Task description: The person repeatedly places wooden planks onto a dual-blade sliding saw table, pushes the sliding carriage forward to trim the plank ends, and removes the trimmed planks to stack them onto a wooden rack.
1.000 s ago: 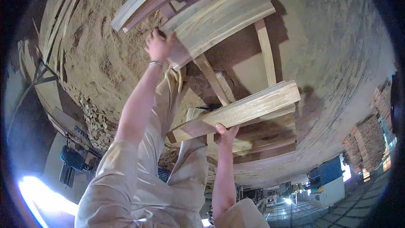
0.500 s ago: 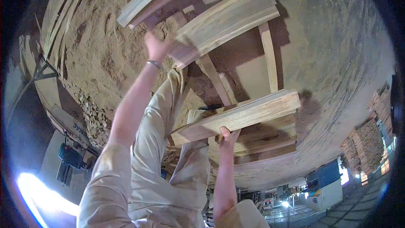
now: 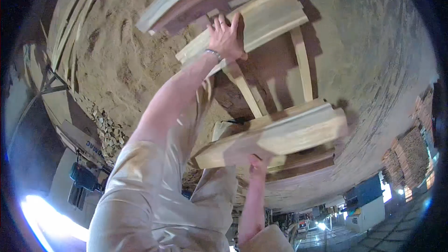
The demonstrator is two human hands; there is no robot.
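Observation:
My left hand (image 3: pixel 227 38) lies spread on the middle stack of wooden boards (image 3: pixel 270 18), fingers apart over its upper edge. My right hand (image 3: pixel 257 164) grips the lower edge of a pale board (image 3: pixel 303 135), thumb on its face and the other fingers hidden behind it. That board is tilted above further boards (image 3: pixel 303 161). Two narrow wooden supports (image 3: pixel 302 65) run between the middle stack and the lower boards. Another stack of boards (image 3: pixel 186 2) lies beyond my left hand, at the top.
Sandy ground (image 3: pixel 121 56) surrounds the boards. Long thin strips (image 3: pixel 77 23) lie at the upper left, with a pile of small wood pieces (image 3: pixel 106 128) below. Stacked material (image 3: pixel 410 154) stands at the far right. My legs (image 3: pixel 186 130) are close to the boards.
My left hand has moved right from the end of the middle stack onto its boards. The board in my right hand has shifted slightly right and tilted.

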